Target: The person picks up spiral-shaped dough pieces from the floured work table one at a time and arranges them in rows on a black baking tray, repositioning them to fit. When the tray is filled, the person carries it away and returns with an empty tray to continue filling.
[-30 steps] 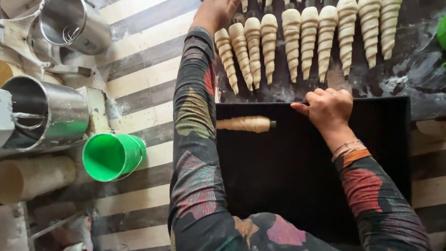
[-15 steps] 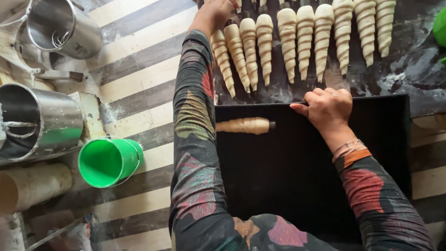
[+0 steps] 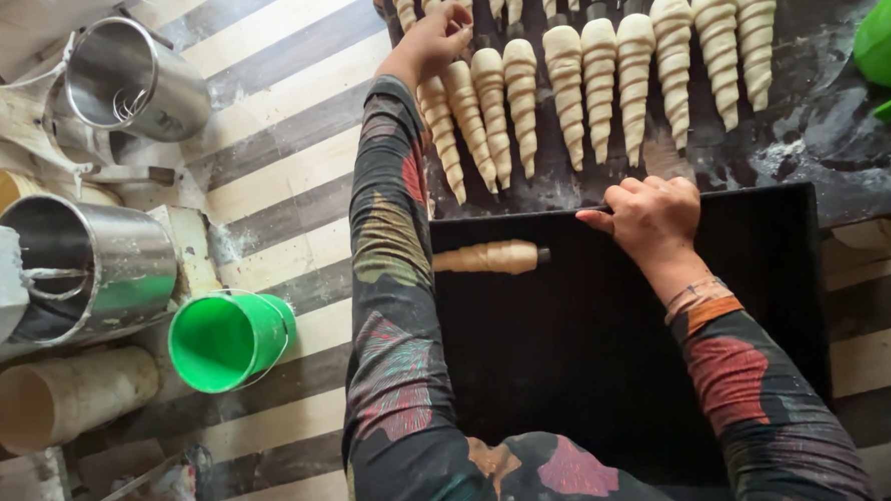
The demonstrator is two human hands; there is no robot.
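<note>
1. Head view, left hand: the left hand (image 3: 434,43) reaches far forward over the dark, flour-dusted tabletop (image 3: 821,134). Its fingers curl down onto the top of the nearest dough cones (image 3: 480,119) at the left end of the row. Whether it grips one cone or merely touches it cannot be told from this angle.

2. Head view, right hand: the right hand (image 3: 654,216) rests on the far rim of the black baking tray (image 3: 621,373), fingers folded over the edge and closed on it, thumb pointing left.

3. Head view, the cones: a long row of pale, spiral-wrapped dough cones lies side by side on the tabletop, wide ends away from the person, tips pointing towards the tray. A second row shows partly at the top edge of the frame.

4. Head view, the tray: one single dough cone (image 3: 486,258) lies on its side in the tray's far left corner, its tip pointing left and the dark end of its mould showing on the right. It lies near the right hand but apart from it.

5. Head view, surroundings: a green bucket (image 3: 227,340) lies on the striped floor (image 3: 273,188) to the left. Beside it stand two steel pots (image 3: 96,266) and a tan cylinder (image 3: 66,397). A green object (image 3: 887,46) sits at the right edge.
</note>
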